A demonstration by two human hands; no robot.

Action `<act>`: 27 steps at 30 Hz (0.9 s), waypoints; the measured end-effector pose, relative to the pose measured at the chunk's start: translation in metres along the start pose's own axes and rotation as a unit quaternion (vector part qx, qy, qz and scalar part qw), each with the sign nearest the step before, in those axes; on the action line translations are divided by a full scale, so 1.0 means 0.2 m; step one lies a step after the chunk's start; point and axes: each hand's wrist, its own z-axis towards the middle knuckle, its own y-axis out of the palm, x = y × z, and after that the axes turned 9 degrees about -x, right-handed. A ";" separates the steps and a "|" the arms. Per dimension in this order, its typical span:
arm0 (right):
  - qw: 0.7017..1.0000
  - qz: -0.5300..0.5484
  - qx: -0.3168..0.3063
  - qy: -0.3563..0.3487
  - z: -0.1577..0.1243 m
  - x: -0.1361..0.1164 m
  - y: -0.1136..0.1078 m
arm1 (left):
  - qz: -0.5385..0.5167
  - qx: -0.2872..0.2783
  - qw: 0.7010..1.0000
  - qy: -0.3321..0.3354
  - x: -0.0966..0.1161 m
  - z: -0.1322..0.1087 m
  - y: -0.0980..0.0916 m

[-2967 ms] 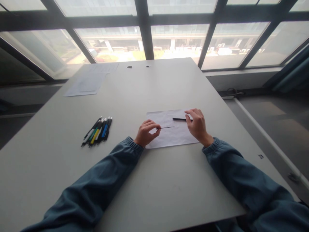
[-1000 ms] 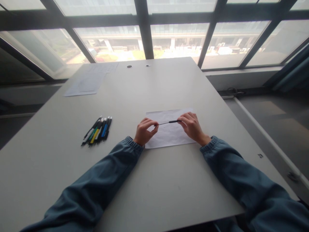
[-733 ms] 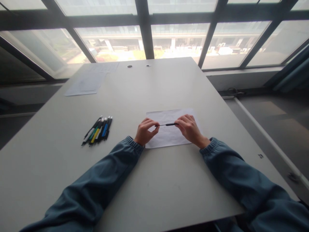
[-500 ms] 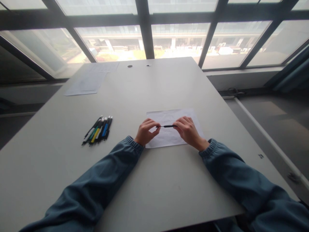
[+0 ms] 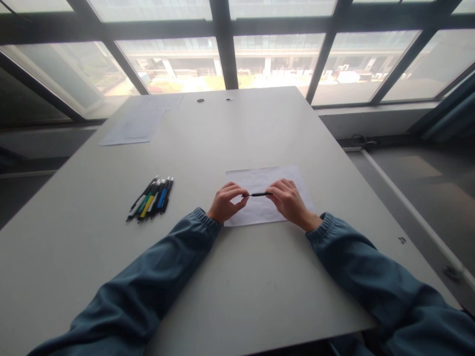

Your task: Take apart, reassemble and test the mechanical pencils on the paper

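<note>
Over a white sheet of paper point(image 5: 256, 215), both hands meet at a pen held level. My right hand point(image 5: 289, 202) pinches the right end of its black barrel point(image 5: 259, 194). Between the thumb and fingertips of my left hand point(image 5: 227, 202) is a thin dark piece, which looks like a pen refill point(image 5: 245, 196). It lines up with the barrel's left end, and a thin dark line bridges the small gap between fingers and barrel. The fingertips hide part of each piece. Left of my left hand lies a bunch of pens point(image 5: 150, 199), mostly black with white, green, yellow and blue parts.
The white table point(image 5: 208, 277) stretches to the windows point(image 5: 274, 59). More papers point(image 5: 137, 121) lie at its far left corner. Two round holes point(image 5: 200, 101) show near the far edge. A small dark mark point(image 5: 402, 240) is near the right edge.
My left hand has shifted slightly right, so the gap between its fingertips and the barrel is a little shorter. My right hand stays in place on the barrel.
</note>
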 end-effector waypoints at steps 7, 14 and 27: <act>1.000 0.013 -0.005 -0.006 0.00 -0.01 0.00 | -0.015 -0.001 1.000 -0.012 -0.01 -0.01 0.00; 1.000 0.013 -0.006 -0.011 0.00 -0.01 0.01 | -0.025 -0.006 1.000 -0.008 -0.01 -0.01 0.00; 0.999 0.025 0.003 -0.022 0.00 -0.02 0.00 | -0.028 -0.003 1.000 -0.001 -0.02 -0.02 0.01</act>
